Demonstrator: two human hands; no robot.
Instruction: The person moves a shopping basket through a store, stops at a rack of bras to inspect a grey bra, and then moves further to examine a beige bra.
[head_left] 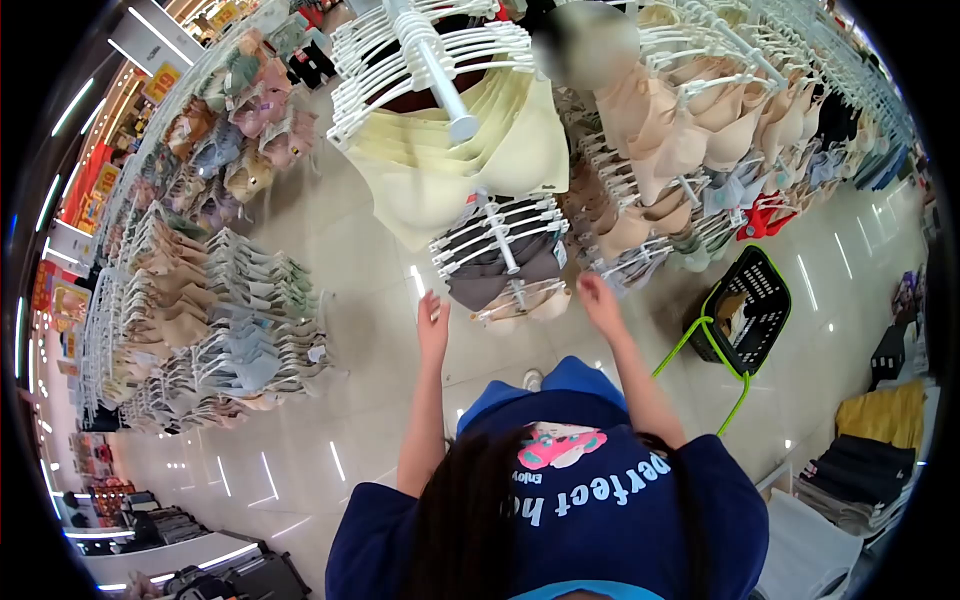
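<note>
Straight ahead, pale yellow bras (455, 160) hang in a row on white hangers from a metal display arm (425, 65). Below them hang dark grey-brown bras (490, 285), and beige bras (530, 308) are lowest. My left hand (433, 315) is raised just left of the lower rows, its fingers loosely bent and slightly apart, holding nothing visible. On the other side, my right hand (598, 297) is held up near the beige bras with loosely curled fingers. I see nothing in it, and it seems apart from the garments.
Racks of bras (240, 350) line the left side, with more beige bras (690, 120) at the upper right. A black shopping basket (750, 310) with a green handle stands on the tiled floor (380, 400) at right. Folded clothes (865, 465) and a white chair (805, 530) are lower right.
</note>
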